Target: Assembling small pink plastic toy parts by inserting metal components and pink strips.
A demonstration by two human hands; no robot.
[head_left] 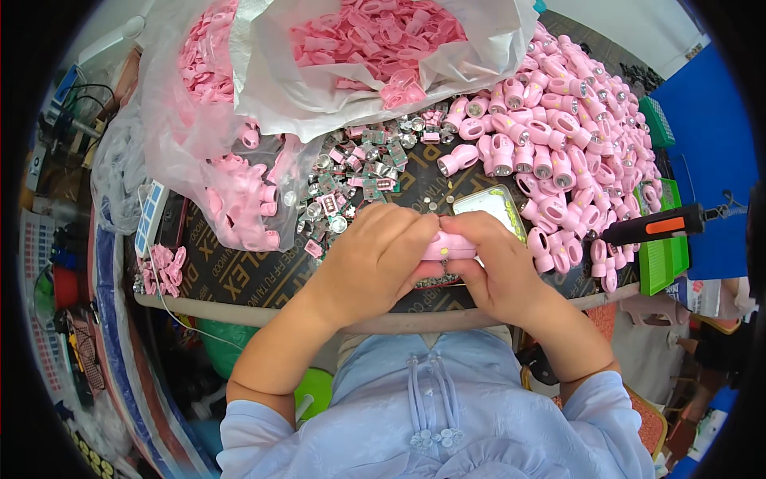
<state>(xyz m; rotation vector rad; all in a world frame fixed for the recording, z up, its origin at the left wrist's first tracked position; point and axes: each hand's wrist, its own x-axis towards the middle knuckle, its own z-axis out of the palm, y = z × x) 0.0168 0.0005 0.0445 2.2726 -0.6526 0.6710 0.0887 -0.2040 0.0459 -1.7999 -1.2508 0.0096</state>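
Between my two hands, close to the table's front edge, is a small pink flashlight (448,247) with a yellow spot on its side. My left hand (369,259) wraps round its left end, fingers bent over the top. On the other end, my right hand (504,270) pinches it between thumb and fingers. Much of the flashlight is hidden by my fingers. Just beyond my hands stands a shallow tin (493,204) with a pale inside and a yellow-green rim. Loose circuit boards and reflector parts (339,188) lie beyond my left hand.
A big heap of pink flashlights (550,128) covers the right side. A white sack of pink shells (375,44) stands at the back, beside a clear bag (247,191) of pink parts. A black-and-orange electric screwdriver (654,227) hangs at right above a green tray (665,255).
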